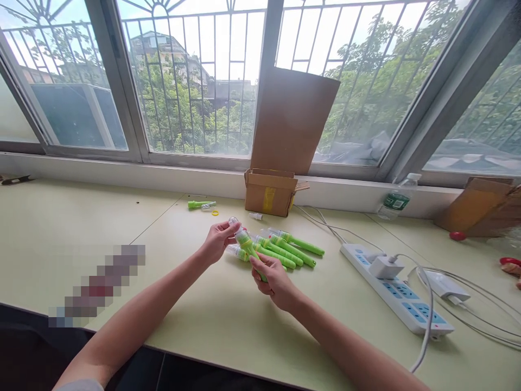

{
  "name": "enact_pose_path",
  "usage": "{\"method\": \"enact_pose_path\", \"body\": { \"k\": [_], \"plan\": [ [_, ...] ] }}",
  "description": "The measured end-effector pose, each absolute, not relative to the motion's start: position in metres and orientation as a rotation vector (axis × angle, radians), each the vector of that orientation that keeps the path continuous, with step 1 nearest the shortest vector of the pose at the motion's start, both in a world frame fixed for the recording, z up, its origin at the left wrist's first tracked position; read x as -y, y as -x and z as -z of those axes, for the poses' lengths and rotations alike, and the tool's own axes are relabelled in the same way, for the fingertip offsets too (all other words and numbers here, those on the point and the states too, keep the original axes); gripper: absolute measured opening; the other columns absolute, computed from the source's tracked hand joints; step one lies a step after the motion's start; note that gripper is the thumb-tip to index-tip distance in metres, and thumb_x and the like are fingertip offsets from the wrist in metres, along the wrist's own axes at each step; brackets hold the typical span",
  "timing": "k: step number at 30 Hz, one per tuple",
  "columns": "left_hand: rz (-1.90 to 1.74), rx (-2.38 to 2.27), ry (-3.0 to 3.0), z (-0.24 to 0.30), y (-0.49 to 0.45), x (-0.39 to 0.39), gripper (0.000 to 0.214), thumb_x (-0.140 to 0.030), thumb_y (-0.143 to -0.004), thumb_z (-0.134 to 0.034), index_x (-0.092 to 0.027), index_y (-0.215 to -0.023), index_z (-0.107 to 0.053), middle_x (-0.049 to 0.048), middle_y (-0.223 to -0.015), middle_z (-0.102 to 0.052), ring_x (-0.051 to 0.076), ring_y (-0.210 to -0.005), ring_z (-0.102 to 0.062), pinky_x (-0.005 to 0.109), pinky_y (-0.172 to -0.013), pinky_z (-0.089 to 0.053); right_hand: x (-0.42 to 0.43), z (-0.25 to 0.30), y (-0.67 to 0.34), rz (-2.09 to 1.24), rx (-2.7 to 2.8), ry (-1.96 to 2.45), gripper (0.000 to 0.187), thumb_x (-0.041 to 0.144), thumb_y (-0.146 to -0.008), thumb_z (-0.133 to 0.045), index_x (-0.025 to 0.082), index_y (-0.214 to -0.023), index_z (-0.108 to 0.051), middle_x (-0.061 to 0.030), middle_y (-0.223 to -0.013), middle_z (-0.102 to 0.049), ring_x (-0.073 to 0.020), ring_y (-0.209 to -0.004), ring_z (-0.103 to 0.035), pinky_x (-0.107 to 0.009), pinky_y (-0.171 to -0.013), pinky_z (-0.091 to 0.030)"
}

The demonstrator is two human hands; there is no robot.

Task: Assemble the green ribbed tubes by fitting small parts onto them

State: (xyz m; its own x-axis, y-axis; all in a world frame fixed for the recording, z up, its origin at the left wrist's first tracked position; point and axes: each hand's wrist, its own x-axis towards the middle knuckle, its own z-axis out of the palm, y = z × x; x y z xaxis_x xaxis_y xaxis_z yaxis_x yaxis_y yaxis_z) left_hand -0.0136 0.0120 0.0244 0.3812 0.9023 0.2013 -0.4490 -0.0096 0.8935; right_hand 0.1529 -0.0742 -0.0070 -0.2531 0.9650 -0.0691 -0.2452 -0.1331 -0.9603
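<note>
Between my two hands is a green stick (246, 243) with a yellow band and a clear rounded tip, tilted with the tip up and to the left. My left hand (215, 240) pinches it by the clear end. The fingers of my right hand (275, 279) wrap round the green handle, hiding part of it. Right behind my hands lies a cluster of similar green sticks (291, 254) with clear ends, partly covered by my hands. Farther back are a loose green handle (196, 205), a clear part beside it, a yellow ring (215, 213) and a small white piece (256, 216).
An open cardboard box (255, 198) stands against the window ledge, its flap raised. On the right are a white power strip (366, 271) with plugs and cables, a charger (443, 286), a plastic bottle (395, 201) and a red object (457, 236). A blurred patch (97, 288) covers something at left.
</note>
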Motion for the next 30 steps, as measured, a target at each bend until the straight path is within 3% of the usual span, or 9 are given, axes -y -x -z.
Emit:
{"method": "enact_pose_path", "body": {
  "k": [5, 9, 14, 16, 18, 20, 23, 27, 30],
  "plan": [
    [-1.127, -0.44, -1.131, -0.029, 0.017, -0.01, 0.035, -0.038, -0.072, -0.077, -0.01, -0.09, -0.068, 0.0111, -0.086, -0.071, 0.02, -0.08, -0.066, 0.032, -0.073, -0.052, 0.075, 0.0, -0.163, -1.942, 1.003, 0.805, 0.033, 0.048, -0.078, -0.067, 0.023, -0.094, -0.055, 0.01, -0.055, -0.038, -0.0027, -0.038, -0.015, -0.015, -0.035, -0.006],
    [-1.115, -0.407, -1.117, -0.028, 0.017, -0.011, 0.035, -0.038, -0.073, -0.077, -0.011, -0.093, -0.067, 0.0111, -0.088, -0.071, 0.02, -0.082, -0.067, 0.031, -0.072, -0.052, 0.075, 0.001, -0.161, -1.964, 0.998, 0.786, 0.033, 0.05, -0.08, -0.065, 0.022, -0.097, -0.057, 0.0097, -0.055, -0.038, -0.0027, -0.038, -0.014, -0.015, -0.034, -0.008],
    [-1.123, -0.475, -1.111, -0.02, 0.013, -0.015, 0.037, -0.039, -0.075, -0.075, -0.011, -0.097, -0.067, 0.0109, -0.091, -0.071, 0.019, -0.083, -0.066, 0.033, -0.08, -0.052, 0.072, 0.008, -0.154, -1.412, 1.227, 1.055, 0.035, 0.053, -0.08, -0.062, 0.019, -0.088, -0.062, 0.0066, -0.052, -0.045, -0.0048, -0.036, -0.026, -0.018, -0.034, -0.017],
    [-1.121, -0.5, -1.129, -0.017, 0.011, -0.015, 0.037, -0.04, -0.075, -0.075, -0.01, -0.095, -0.068, 0.0105, -0.091, -0.07, 0.018, -0.082, -0.066, 0.034, -0.082, -0.051, 0.07, 0.012, -0.154, -1.032, 1.359, 1.148, 0.034, 0.051, -0.08, -0.064, 0.018, -0.091, -0.067, 0.0016, -0.059, -0.057, -0.01, -0.045, -0.045, -0.021, -0.041, -0.034],
    [-1.132, -0.516, -1.126, -0.016, 0.01, -0.014, 0.037, -0.041, -0.074, -0.075, -0.01, -0.095, -0.068, 0.0103, -0.091, -0.07, 0.018, -0.082, -0.066, 0.034, -0.082, -0.051, 0.068, 0.016, -0.155, -0.726, 1.437, 1.191, 0.037, 0.047, -0.079, -0.065, 0.018, -0.101, -0.07, -0.0053, -0.081, -0.069, -0.0196, -0.071, -0.061, -0.029, -0.062, -0.049],
    [-1.14, -0.521, -1.112, -0.017, 0.009, -0.013, 0.038, -0.04, -0.074, -0.076, -0.011, -0.096, -0.068, 0.0101, -0.092, -0.07, 0.018, -0.084, -0.065, 0.034, -0.082, -0.051, 0.067, 0.018, -0.156, -0.595, 1.462, 1.218, 0.041, 0.046, -0.079, -0.064, 0.018, -0.109, -0.07, -0.0087, -0.102, -0.071, -0.0268, -0.092, -0.063, -0.036, -0.079, -0.049],
    [-1.126, -0.508, -1.115, -0.019, 0.01, -0.012, 0.036, -0.039, -0.073, -0.076, -0.01, -0.094, -0.069, 0.0102, -0.092, -0.071, 0.018, -0.084, -0.065, 0.033, -0.082, -0.051, 0.068, 0.018, -0.155, -0.674, 1.485, 1.203, 0.041, 0.047, -0.081, -0.062, 0.019, -0.11, -0.07, -0.0078, -0.096, -0.071, -0.0257, -0.084, -0.063, -0.034, -0.07, -0.05],
    [-1.106, -0.485, -1.144, -0.021, 0.014, -0.013, 0.032, -0.038, -0.076, -0.074, -0.01, -0.091, -0.069, 0.0096, -0.088, -0.07, 0.017, -0.081, -0.064, 0.033, -0.081, -0.052, 0.071, 0.011, -0.153, -1.074, 1.375, 1.106, 0.037, 0.05, -0.08, -0.064, 0.02, -0.102, -0.068, 0.002, -0.058, -0.055, -0.0096, -0.043, -0.041, -0.022, -0.038, -0.03],
    [-1.099, -0.473, -1.145, -0.023, 0.016, -0.014, 0.031, -0.037, -0.077, -0.074, -0.01, -0.091, -0.069, 0.0096, -0.088, -0.07, 0.017, -0.08, -0.065, 0.032, -0.079, -0.052, 0.073, 0.006, -0.156, -1.497, 1.187, 0.998, 0.035, 0.052, -0.078, -0.067, 0.02, -0.091, -0.06, 0.0082, -0.052, -0.04, -0.0031, -0.037, -0.019, -0.018, -0.035, -0.01]
  ]
}}
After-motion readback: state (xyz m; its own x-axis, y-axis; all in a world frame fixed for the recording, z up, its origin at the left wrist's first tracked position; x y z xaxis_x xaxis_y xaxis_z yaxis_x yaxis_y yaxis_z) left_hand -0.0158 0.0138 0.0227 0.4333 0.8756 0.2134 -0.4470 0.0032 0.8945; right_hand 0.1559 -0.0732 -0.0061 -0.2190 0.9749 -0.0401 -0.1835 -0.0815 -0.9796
